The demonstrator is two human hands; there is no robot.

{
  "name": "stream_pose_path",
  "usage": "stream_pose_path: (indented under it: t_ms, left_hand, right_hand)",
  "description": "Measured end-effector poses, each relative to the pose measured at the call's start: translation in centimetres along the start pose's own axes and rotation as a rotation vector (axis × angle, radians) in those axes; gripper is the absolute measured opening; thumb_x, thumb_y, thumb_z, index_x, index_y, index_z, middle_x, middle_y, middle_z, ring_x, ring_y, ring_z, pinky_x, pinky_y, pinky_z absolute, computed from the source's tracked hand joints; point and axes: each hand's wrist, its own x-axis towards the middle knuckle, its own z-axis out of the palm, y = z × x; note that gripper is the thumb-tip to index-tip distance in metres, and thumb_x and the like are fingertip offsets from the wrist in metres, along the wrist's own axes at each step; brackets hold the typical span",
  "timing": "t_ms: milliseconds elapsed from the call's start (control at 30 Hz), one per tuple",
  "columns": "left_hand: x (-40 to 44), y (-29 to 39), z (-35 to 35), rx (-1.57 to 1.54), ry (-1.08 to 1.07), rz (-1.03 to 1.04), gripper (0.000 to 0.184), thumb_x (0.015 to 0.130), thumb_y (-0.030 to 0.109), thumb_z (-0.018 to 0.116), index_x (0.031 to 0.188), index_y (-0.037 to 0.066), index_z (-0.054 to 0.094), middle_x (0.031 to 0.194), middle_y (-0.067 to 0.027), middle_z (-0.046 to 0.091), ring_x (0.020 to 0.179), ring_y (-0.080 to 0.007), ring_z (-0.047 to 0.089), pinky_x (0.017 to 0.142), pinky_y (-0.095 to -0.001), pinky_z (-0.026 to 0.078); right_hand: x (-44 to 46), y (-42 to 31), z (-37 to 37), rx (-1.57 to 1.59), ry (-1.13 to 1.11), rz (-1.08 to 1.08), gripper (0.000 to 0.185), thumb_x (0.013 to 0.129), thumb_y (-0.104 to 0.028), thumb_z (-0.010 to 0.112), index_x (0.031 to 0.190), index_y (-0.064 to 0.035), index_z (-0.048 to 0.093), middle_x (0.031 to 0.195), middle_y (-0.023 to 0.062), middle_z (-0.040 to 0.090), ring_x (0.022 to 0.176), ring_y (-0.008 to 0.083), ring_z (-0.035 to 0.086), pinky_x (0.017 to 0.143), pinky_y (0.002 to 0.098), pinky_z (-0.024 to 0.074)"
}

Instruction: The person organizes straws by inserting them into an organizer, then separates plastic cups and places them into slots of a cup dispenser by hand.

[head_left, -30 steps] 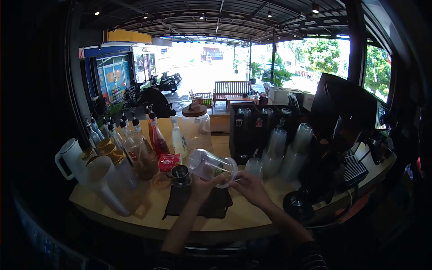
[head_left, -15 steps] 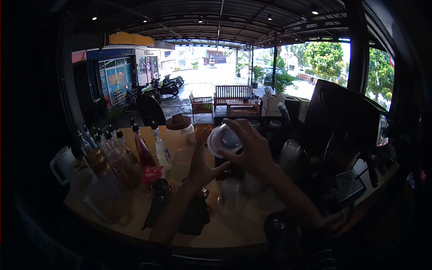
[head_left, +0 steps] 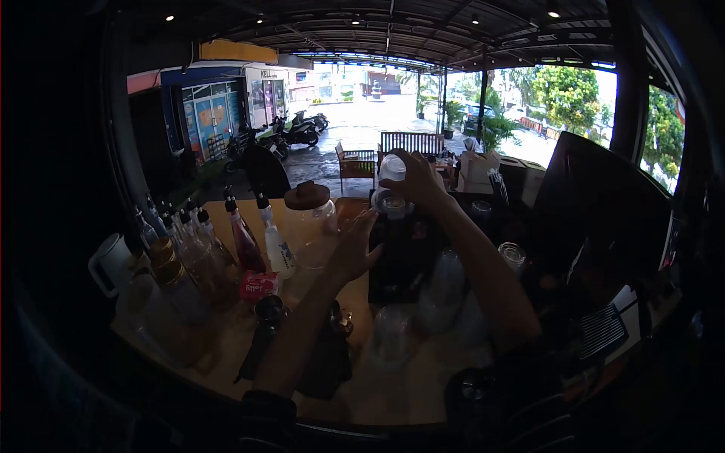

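At the back of the counter, my right hand (head_left: 420, 182) grips a clear plastic cup (head_left: 393, 168) with its fingers around the side. Directly below it is a second clear rounded piece (head_left: 391, 205); whether the two touch, or what the lower one is, I cannot tell. My left hand (head_left: 353, 255) hangs lower and to the left, its fingers stretched upward and thumb apart, holding nothing. Its fingertips are near the lower clear piece. Left of this hand stands a big clear jar (head_left: 311, 234) with a brown wooden lid (head_left: 307, 195).
Pump-topped syrup bottles (head_left: 243, 241) and a white bottle (head_left: 278, 253) line the left. A red packet (head_left: 258, 287), metal jigger (head_left: 270, 311) and dark cloth (head_left: 317, 370) lie in front. Stacked clear cups (head_left: 442, 291) stand centre-right, with a large dark machine (head_left: 604, 196) at right.
My right hand has moved away from me with the cup, which has turned from tilted to roughly vertical. My left hand has drawn apart from the cup and slid slightly right.
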Motion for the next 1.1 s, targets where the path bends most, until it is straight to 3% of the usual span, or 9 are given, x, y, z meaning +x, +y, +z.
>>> stream_pose_path:
  t_ms: [100,167,300,367,500,567,700,900,1100]
  left_hand:
    - [0.0,0.0,0.0,0.082,-0.06,-0.01,0.069,0.078,0.026,0.061,0.134,-0.001,0.029,0.137,-0.0177,0.033,0.128,-0.0315,0.032,0.106,-0.0477,0.021]
    - [-0.1,0.3,-0.3,0.12,-0.083,-0.021,0.071,0.078,0.027,0.061,0.135,0.0,0.028,0.137,-0.0169,0.032,0.128,-0.0311,0.032,0.106,-0.049,0.021]
    - [-0.3,0.2,0.0,0.166,-0.089,-0.029,0.077,0.075,0.031,0.062,0.137,0.003,0.025,0.14,-0.0134,0.029,0.127,-0.031,0.033,0.106,-0.0501,0.022]
    - [-0.4,0.1,0.1,0.165,-0.089,-0.033,0.079,0.075,0.033,0.062,0.137,0.004,0.024,0.141,-0.0122,0.028,0.127,-0.0309,0.033,0.106,-0.0501,0.022]
    - [-0.4,0.4,-0.1,0.143,-0.088,-0.048,0.081,0.073,0.033,0.063,0.138,0.005,0.024,0.14,-0.0102,0.028,0.124,-0.0308,0.038,0.106,-0.05,0.022]
    - [-0.4,0.5,-0.3,0.149,-0.094,-0.059,0.082,0.072,0.033,0.064,0.138,0.006,0.023,0.14,-0.0097,0.029,0.122,-0.0305,0.04,0.106,-0.0499,0.022]
    - [-0.6,0.4,-0.3,0.134,-0.071,-0.037,0.084,0.071,0.033,0.064,0.139,0.006,0.023,0.14,-0.0092,0.029,0.121,-0.0299,0.041,0.106,-0.0505,0.022]
    - [-0.6,-0.1,-0.1,0.056,-0.06,-0.031,0.085,0.071,0.032,0.065,0.139,0.007,0.022,0.141,-0.0105,0.027,0.123,-0.03,0.039,0.105,-0.0514,0.022]
    - [-1.2,1.5,-2.6,-0.014,-0.032,0.001,0.079,0.074,0.031,0.064,0.138,0.007,0.024,0.14,-0.0147,0.028,0.125,-0.0322,0.035,0.105,-0.05,0.023]
  right_hand:
    - [0.4,0.3,0.2,-0.022,-0.136,0.07,0.068,0.064,-0.046,0.073,0.121,-0.017,0.05,0.117,0.019,0.051,0.103,0.0356,0.056,0.084,0.046,0.0466]
    - [0.2,0.5,0.5,-0.055,-0.098,0.014,0.066,0.064,-0.049,0.073,0.118,-0.0174,0.052,0.112,0.0181,0.055,0.103,0.0344,0.056,0.084,0.0451,0.0467]
    - [0.0,0.7,0.8,-0.085,-0.245,0.107,0.068,0.063,-0.053,0.071,0.119,-0.0175,0.053,0.108,0.0164,0.059,0.101,0.0321,0.058,0.085,0.0437,0.0467]
    - [0.2,1.3,1.6,-0.109,-0.321,0.104,0.076,0.062,-0.059,0.069,0.121,-0.015,0.051,0.109,0.0221,0.058,0.103,0.0361,0.056,0.086,0.0455,0.0459]
    - [0.1,1.9,3.0,-0.148,-0.364,0.112,0.075,0.062,-0.057,0.069,0.12,-0.0134,0.053,0.108,0.0219,0.059,0.102,0.0346,0.057,0.087,0.0439,0.0461]
    - [0.1,2.0,3.3,-0.126,-0.493,0.11,0.075,0.063,-0.055,0.07,0.119,-0.008,0.054,0.11,0.0217,0.058,0.103,0.034,0.057,0.088,0.0418,0.0457]
    - [-0.3,2.3,3.9,-0.136,-0.511,0.089,0.074,0.063,-0.052,0.071,0.117,-0.004,0.055,0.11,0.0218,0.058,0.104,0.0336,0.057,0.09,0.04,0.045]
    - [0.2,2.6,5.0,-0.24,-0.668,0.062,0.079,0.067,-0.046,0.07,0.125,0.0009,0.046,0.121,0.0207,0.052,0.112,0.0327,0.051,0.098,0.0374,0.0385]
    - [-0.2,-1.1,0.0,-0.145,-0.821,0.227,0.065,0.07,-0.028,0.065,0.123,0.0039,0.046,0.124,0.023,0.049,0.114,0.034,0.049,0.098,0.0369,0.0384]
